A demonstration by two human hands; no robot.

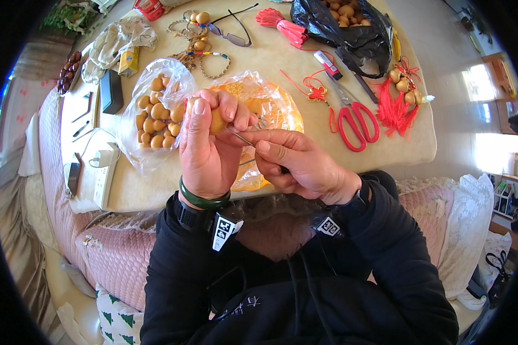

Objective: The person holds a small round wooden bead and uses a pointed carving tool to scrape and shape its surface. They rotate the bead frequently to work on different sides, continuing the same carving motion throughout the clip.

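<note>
My left hand (204, 146) is raised over the table's near edge, fingers closed around a small tan gourd (217, 122). My right hand (296, 164) pinches a thin metal needle-like tool (240, 137) whose tip meets the gourd. Just behind the hands lie a clear plastic bag of small gourds (155, 118) on the left and a crinkled clear bag over something orange (273, 109) in the middle. A green bangle circles my left wrist.
Red-handled scissors (355, 121) and red tassels with gourds (398, 95) lie to the right. A black bag of gourds (351, 29) sits at the back. Glasses (231, 34), beaded strings (198, 49), a power strip (105, 172) and a dark box (111, 91) are on the cream table (270, 57).
</note>
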